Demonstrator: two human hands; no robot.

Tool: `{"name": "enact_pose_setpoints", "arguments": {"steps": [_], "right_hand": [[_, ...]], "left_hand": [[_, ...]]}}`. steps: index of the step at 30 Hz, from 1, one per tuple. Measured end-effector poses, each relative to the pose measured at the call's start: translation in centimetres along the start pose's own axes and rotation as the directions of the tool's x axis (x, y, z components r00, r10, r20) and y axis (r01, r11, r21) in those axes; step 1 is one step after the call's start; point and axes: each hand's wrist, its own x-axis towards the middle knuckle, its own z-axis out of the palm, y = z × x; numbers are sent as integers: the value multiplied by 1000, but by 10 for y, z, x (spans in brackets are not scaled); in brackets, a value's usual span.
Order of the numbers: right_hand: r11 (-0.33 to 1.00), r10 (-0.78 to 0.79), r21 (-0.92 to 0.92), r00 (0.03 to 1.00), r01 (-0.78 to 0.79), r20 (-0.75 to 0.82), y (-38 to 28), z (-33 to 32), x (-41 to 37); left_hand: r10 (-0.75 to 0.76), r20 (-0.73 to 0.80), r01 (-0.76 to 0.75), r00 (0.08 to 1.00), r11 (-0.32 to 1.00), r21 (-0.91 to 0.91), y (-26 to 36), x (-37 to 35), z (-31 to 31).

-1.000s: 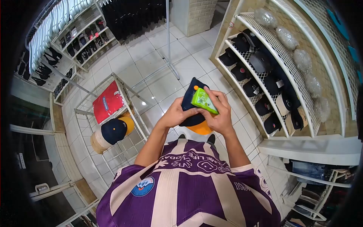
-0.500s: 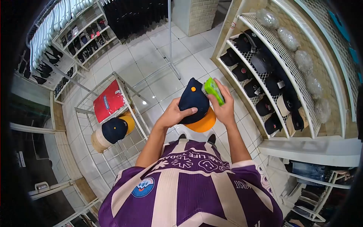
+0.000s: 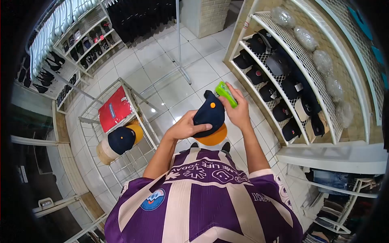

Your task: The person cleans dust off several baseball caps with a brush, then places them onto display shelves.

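In front of my body is a navy baseball cap (image 3: 210,113) with an orange brim and an orange top button. My left hand (image 3: 185,126) grips its left side, thumb pressed across the crown and fingers hidden behind or inside it. A bright green hand brush (image 3: 226,95) is held in my right hand (image 3: 238,108), between thumb and fingers. Its bristle side faces the cap, right at the upper right edge of the crown.
On the left, a white wire rack (image 3: 90,120) carries a red packaged garment (image 3: 115,108) and a row of stacked caps (image 3: 121,140). Shelves of dark caps (image 3: 268,92) stand on the right. A metal stand's foot (image 3: 184,73) rests on the tiled floor.
The cap has tilted and shifted slightly down and right in my left hand. My right hand has turned the brush and moved it a little along the crown's edge.
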Motion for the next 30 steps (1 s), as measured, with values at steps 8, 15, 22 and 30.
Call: {"name": "enact_pose_setpoints", "arguments": {"steps": [8, 15, 22, 30], "right_hand": [[996, 21, -83, 999, -18, 41, 8, 1, -4], [989, 68, 138, 991, -51, -119, -4, 0, -5], [900, 273, 384, 952, -203, -136, 8, -5, -5], [928, 302, 241, 952, -284, -42, 45, -1, -15]], "left_hand": [[-61, 39, 63, 997, 996, -57, -6, -1, 1], [-81, -30, 75, 996, 985, -156, 4, -3, 3], [-21, -116, 5, 993, 991, -131, 12, -7, 0], [32, -146, -54, 989, 988, -147, 8, -3, -7]]}}
